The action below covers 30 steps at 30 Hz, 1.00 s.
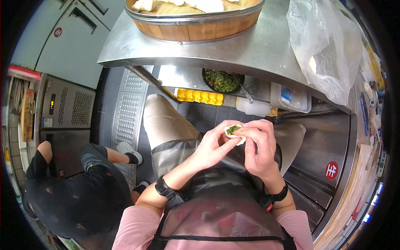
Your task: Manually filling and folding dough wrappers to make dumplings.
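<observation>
Above my lap, my left hand point(215, 143) cradles a small dough wrapper point(230, 136) with chopped green filling point(232, 129) in it. The fingers of my right hand point(261, 143) hold the wrapper's right edge, thumb below and fingertips at the rim. Beyond my hands, on a lower metal shelf, stands a dark bowl of chopped green filling point(222, 80) with a metal spoon point(246, 93) leaning out to the right. A round wooden steamer point(193, 31) on the steel counter holds several pale dough pieces point(204, 4) on a woven liner.
The steel counter's edge point(200, 61) runs across in front of me, with a clear plastic bag point(328, 47) at its right. Below are a yellow egg tray point(200, 97) and a plastic container point(292, 97). Another person in dark clothes point(81, 193) is close on the left, by metal cabinets point(68, 103).
</observation>
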Each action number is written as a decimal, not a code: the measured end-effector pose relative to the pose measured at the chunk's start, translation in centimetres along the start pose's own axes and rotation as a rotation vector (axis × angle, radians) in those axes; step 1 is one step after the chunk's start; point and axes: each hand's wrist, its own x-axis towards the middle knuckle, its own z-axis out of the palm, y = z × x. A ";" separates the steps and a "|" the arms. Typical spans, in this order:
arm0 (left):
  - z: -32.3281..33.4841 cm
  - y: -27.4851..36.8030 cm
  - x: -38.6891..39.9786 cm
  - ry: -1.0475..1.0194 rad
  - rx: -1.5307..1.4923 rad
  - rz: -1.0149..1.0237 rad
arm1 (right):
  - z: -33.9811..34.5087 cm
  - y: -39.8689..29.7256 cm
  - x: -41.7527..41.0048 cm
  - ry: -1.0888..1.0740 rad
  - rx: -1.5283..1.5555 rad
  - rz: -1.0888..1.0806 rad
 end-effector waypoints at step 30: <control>-0.5 -0.3 0.3 0.097 0.102 0.059 | 0.2 0.4 0.3 0.019 0.087 0.113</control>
